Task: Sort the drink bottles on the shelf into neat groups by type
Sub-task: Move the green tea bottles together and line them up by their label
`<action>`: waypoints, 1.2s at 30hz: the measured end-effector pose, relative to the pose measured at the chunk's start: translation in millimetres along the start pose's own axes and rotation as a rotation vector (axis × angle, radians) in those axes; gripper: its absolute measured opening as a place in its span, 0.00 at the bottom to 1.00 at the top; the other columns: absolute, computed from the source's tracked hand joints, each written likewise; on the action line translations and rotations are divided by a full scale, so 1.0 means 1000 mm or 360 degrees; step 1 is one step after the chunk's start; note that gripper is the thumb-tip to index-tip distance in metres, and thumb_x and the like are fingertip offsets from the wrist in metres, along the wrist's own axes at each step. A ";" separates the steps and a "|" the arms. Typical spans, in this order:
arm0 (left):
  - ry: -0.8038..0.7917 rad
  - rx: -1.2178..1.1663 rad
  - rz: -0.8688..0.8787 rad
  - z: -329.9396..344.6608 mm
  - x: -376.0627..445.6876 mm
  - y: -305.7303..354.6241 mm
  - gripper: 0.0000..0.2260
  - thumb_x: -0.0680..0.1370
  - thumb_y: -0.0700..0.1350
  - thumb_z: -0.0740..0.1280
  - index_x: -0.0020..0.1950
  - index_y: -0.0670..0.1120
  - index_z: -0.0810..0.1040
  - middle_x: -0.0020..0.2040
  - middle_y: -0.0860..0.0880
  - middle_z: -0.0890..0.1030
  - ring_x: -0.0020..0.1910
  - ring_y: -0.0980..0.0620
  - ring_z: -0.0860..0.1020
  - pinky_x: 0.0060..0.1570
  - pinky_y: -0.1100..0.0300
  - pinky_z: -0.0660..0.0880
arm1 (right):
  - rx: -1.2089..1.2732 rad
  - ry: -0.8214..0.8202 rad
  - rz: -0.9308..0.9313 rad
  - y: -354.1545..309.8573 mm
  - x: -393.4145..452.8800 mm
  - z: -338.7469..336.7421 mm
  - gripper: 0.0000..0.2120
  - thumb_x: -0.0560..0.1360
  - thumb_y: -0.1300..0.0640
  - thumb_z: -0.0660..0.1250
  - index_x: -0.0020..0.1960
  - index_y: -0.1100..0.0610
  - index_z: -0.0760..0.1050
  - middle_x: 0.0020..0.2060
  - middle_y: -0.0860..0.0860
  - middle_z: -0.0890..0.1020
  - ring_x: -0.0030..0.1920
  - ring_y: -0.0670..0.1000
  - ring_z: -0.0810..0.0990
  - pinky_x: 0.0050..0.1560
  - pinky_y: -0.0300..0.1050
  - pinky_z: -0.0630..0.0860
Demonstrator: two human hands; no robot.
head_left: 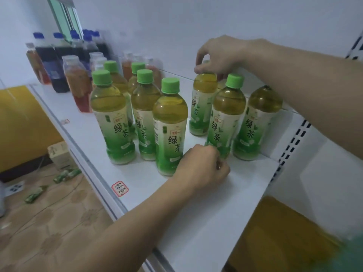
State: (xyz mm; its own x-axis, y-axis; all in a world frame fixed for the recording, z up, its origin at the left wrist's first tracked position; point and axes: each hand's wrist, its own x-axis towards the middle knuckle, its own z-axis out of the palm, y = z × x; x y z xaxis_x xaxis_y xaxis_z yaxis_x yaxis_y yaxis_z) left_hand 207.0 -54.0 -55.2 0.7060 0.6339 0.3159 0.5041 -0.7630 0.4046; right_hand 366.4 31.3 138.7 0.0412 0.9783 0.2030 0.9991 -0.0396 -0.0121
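right hand (220,54) fingers (199,69) clasping green tea bottle (202,107) cap; left hand (202,165) clenched, empty

right hand (220,55) grips a green tea bottle (202,107) cap; left hand (202,165) curled on shelf (206,213)

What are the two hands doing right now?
Left hand: curled on the shelf, holding nothing visible.
Right hand: gripping a green tea bottle by its cap.

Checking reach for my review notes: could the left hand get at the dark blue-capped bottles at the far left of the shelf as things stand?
Probably yes. The left hand sits low at the shelf front holding nothing I can see, and the front strip looks free. The blue-capped bottles stand far back-left behind red-drink bottles, so it's a long reach.
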 end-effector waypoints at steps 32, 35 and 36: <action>0.0382 -0.1042 -0.0682 0.037 0.053 -0.002 0.27 0.73 0.48 0.78 0.64 0.56 0.66 0.59 0.60 0.75 0.54 0.58 0.74 0.52 0.65 0.71 | 0.0024 -0.0520 -0.0410 0.017 -0.038 -0.040 0.24 0.71 0.29 0.63 0.58 0.42 0.76 0.51 0.45 0.81 0.37 0.48 0.84 0.34 0.43 0.77; 0.0426 -0.0926 -0.0719 0.037 0.057 -0.002 0.28 0.74 0.49 0.77 0.68 0.52 0.67 0.64 0.54 0.75 0.58 0.55 0.73 0.57 0.60 0.72 | 0.0075 -0.0653 -0.0557 0.026 -0.047 -0.032 0.15 0.71 0.40 0.72 0.55 0.42 0.80 0.53 0.44 0.80 0.38 0.48 0.85 0.34 0.39 0.80; 0.0446 -0.0884 -0.0746 0.037 0.058 -0.002 0.29 0.73 0.50 0.77 0.69 0.52 0.67 0.65 0.52 0.74 0.61 0.53 0.74 0.60 0.58 0.73 | 0.0144 -0.0557 -0.0586 0.028 -0.045 -0.029 0.11 0.72 0.44 0.73 0.54 0.43 0.81 0.53 0.45 0.81 0.38 0.48 0.85 0.35 0.40 0.80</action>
State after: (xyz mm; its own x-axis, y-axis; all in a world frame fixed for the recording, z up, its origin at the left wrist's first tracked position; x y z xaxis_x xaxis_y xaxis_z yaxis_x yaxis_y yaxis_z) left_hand 264.9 -20.1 -69.3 0.2915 0.9393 0.1808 0.3435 -0.2791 0.8967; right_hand 392.3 -19.9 157.8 -0.3323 0.9342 -0.1300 0.9423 0.3228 -0.0893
